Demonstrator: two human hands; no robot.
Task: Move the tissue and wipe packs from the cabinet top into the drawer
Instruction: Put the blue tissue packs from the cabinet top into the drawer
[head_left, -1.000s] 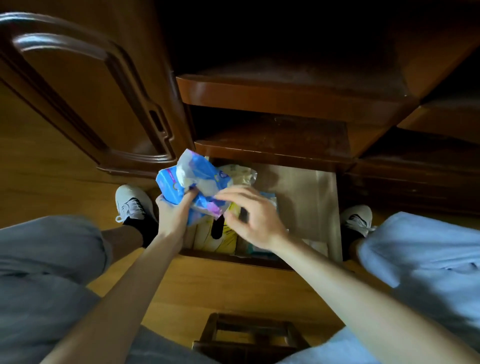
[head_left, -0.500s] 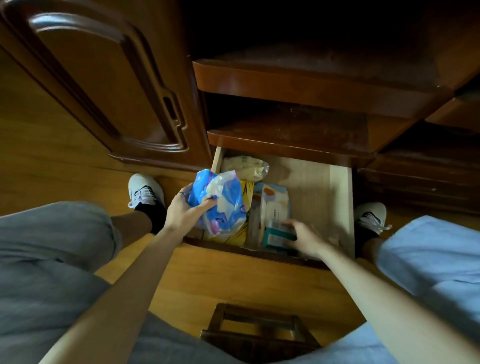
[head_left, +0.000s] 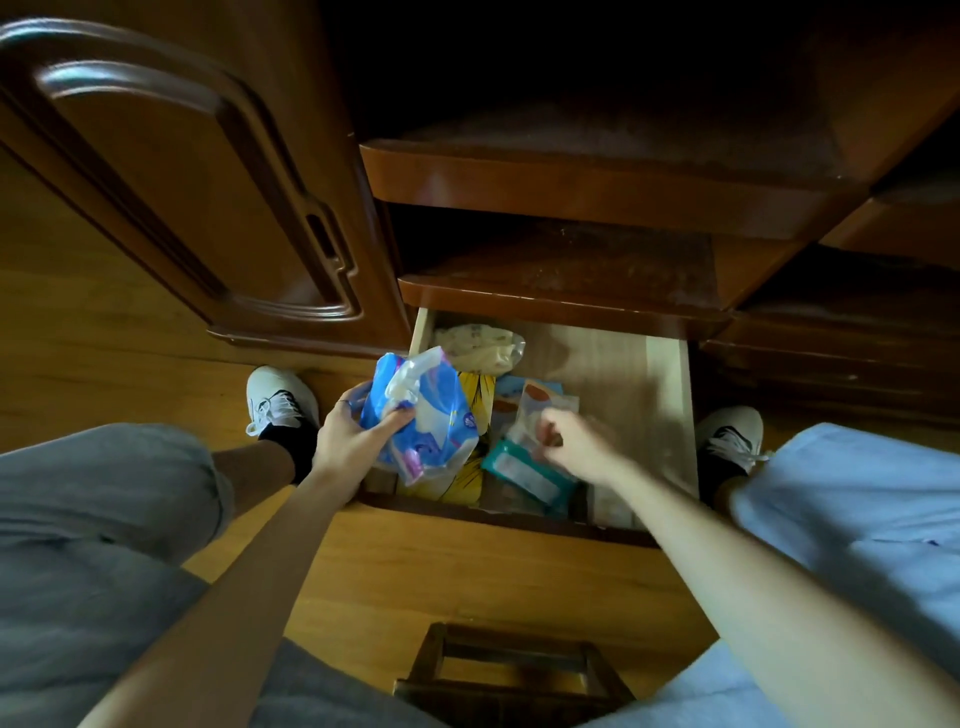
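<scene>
The wooden drawer (head_left: 667, 415) is pulled out at floor level between my feet. My left hand (head_left: 348, 441) grips a crumpled blue and white tissue pack (head_left: 431, 415) above the drawer's front left corner. My right hand (head_left: 571, 441) is inside the drawer with its fingers curled, pinching the edge of an orange-and-white wipe pack (head_left: 537, 405) that stands tilted. Below it lies a teal wipe pack (head_left: 524, 470), also tilted. A yellow pack (head_left: 478, 395) and a cream pack (head_left: 478, 348) lie further back on the left.
An open cabinet door (head_left: 208, 182) stands to the left. Two dark wooden shelves (head_left: 571, 176) jut out above the drawer. My white shoes (head_left: 280, 400) flank the drawer, and a small wooden stool (head_left: 509, 670) sits under me. The drawer's right half shows bare bottom.
My right hand left the blue pack, went down into the drawer to the teal pack, then rose to the orange-and-white pack. My left hand lowered the blue pack toward the drawer's left side.
</scene>
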